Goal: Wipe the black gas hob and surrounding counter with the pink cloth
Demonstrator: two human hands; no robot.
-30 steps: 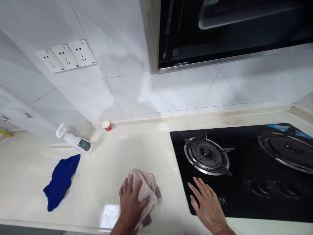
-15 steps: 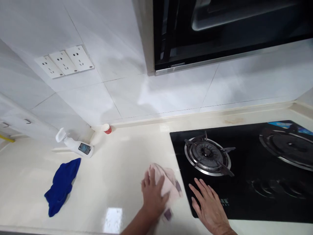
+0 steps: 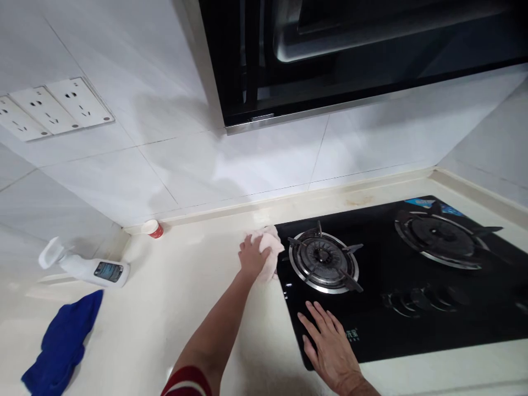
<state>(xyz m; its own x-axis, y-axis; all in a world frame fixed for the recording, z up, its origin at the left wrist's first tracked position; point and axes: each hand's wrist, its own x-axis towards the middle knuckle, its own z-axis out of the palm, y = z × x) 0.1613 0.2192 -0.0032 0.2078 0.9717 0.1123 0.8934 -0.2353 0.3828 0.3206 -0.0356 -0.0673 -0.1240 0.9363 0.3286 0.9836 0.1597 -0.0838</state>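
Note:
My left hand [image 3: 252,257] presses down on a pale pink cloth [image 3: 269,245], its fingers curled over the cloth's left side. The cloth lies bunched on the counter and meets the left edge of the black gas stove [image 3: 379,308] near its back corner. My right hand [image 3: 328,344] rests palm down on the stove's front left part, fingers stretched out, holding nothing. Beyond that hand is the left burner [image 3: 324,258] with its metal pan supports.
On the left, a white spray bottle [image 3: 94,268] lies on its side by a blue cloth [image 3: 66,341]. A small red and white paper cup [image 3: 152,228] sits near the wall. A dark range hood [image 3: 350,71] overhangs the stove; wall sockets [image 3: 53,110] are upper left.
My left hand has slid the pink cloth away from me along the stove's left edge, toward the wall. My right hand stays on the stove. The view has turned to the right.

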